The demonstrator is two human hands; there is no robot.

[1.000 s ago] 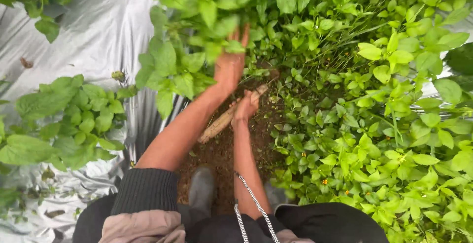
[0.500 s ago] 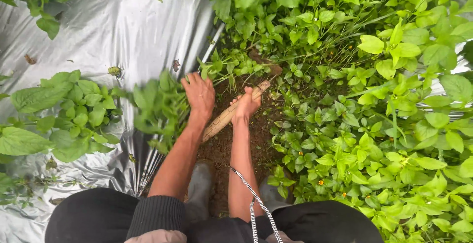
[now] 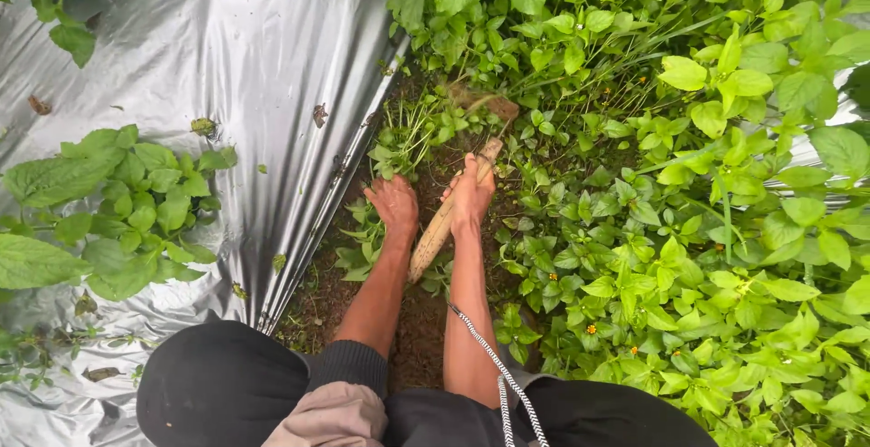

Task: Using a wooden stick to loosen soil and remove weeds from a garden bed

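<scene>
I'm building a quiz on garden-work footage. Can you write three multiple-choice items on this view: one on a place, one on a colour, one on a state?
1. Where does the silver plastic sheet lie relative to the soil strip?
A. on the person's left
B. on the person's right
C. over the strip

2. What colour are the small flowers among the weeds?
A. blue
B. orange
C. white

3. How is the right hand?
A. open in the air
B. closed on the wooden handle
C. flat on the sheet

Answers: 1 A, the sheet fills the view's left side. 2 B, orange dots show in the leaves. 3 B, its fingers wrap the handle, while the left hand reaches into cut greenery.
</scene>
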